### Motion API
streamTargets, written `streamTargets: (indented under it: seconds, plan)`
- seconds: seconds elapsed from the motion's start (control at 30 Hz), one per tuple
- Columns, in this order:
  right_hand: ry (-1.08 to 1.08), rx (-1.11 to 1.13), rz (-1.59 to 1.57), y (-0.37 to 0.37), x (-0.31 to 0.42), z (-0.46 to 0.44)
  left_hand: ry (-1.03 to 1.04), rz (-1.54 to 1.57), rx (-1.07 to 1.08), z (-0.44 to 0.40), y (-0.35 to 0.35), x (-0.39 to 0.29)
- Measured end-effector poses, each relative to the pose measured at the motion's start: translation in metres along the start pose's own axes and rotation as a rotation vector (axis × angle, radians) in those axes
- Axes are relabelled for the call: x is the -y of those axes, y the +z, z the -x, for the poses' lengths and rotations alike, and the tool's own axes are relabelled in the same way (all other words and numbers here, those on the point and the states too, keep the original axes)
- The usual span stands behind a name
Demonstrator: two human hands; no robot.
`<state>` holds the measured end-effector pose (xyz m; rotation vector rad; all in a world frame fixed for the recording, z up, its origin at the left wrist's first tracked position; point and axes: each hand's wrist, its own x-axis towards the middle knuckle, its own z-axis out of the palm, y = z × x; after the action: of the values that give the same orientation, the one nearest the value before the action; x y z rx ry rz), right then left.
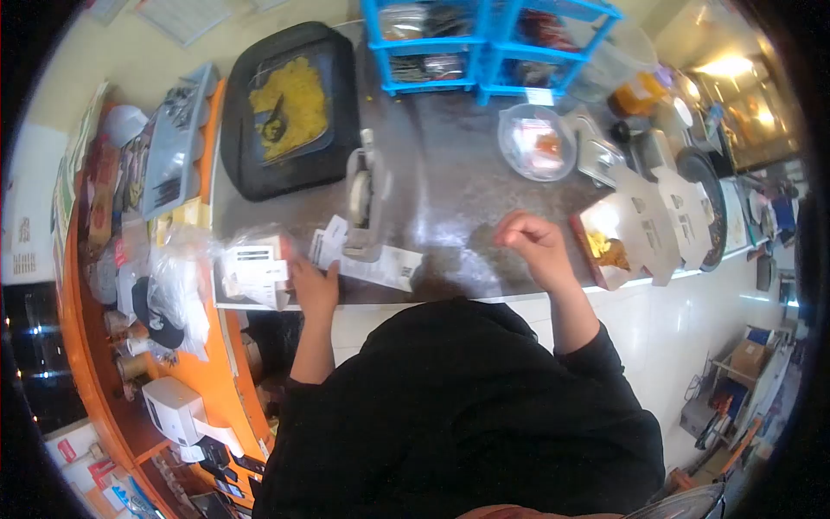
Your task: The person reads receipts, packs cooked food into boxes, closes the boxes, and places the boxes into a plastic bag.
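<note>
Black upper garment (467, 406) of the person is nearest the camera, directly before the front edge of the dark grey tabletop (450, 216). Left hand (315, 284) is at the front edge, near the front left corner, with the thumb spread from the fingers. Its fingers meet the right side of a clear plastic-wrapped package bearing a white printed label (251, 270); whether they grip it cannot be told. This package lies at the front left corner. Right hand (534, 242) is raised over the right part of the front edge, closed, fingers bent in toward the thumb; whether a small item is between the fingertips cannot be told.

White printed paper slips (385, 266) lie along the front edge, just right of the left hand. Behind them stands a translucent grey tape dispenser (373, 216). Beside the right hand, at the front right corner, stands an open white cardboard carton (641, 221) containing yellow and brown food (610, 251).
</note>
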<state>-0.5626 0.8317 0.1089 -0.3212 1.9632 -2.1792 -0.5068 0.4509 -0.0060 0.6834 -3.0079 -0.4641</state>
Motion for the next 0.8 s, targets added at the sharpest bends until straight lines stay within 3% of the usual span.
streamTargets:
  seconds: [0.07, 0.23, 0.33, 0.43, 0.5, 0.6, 0.8]
  plan:
    - [0.007, 0.04, -0.03, -0.007, 0.013, 0.006, -0.08, -0.272, -0.002, -0.003, 0.004, -0.016]
    - [-0.045, 0.024, 0.013, -0.057, 0.022, 0.039, -0.084, -0.054, 0.014, -0.031, 0.026, 0.014]
    - [-0.022, -0.035, 0.002, -0.088, 0.019, 0.06, -0.186, 0.009, 0.162, -0.04, 0.03, 0.021]
    - [-0.019, -0.062, 0.037, -0.113, 0.026, 0.075, -0.275, 0.005, 0.172, -0.04, 0.034, 0.019]
    - [-0.028, -0.08, 0.044, -0.125, 0.031, 0.079, -0.249, -0.243, -0.186, -0.027, 0.044, 0.008]
    - [-0.04, -0.066, 0.046, -0.141, 0.034, 0.079, -0.198, -0.129, -0.033, -0.037, 0.036, 0.015]
    - [0.009, -0.074, 0.116, -0.151, 0.041, 0.036, -0.299, 0.161, 0.184, -0.048, 0.034, 0.026]
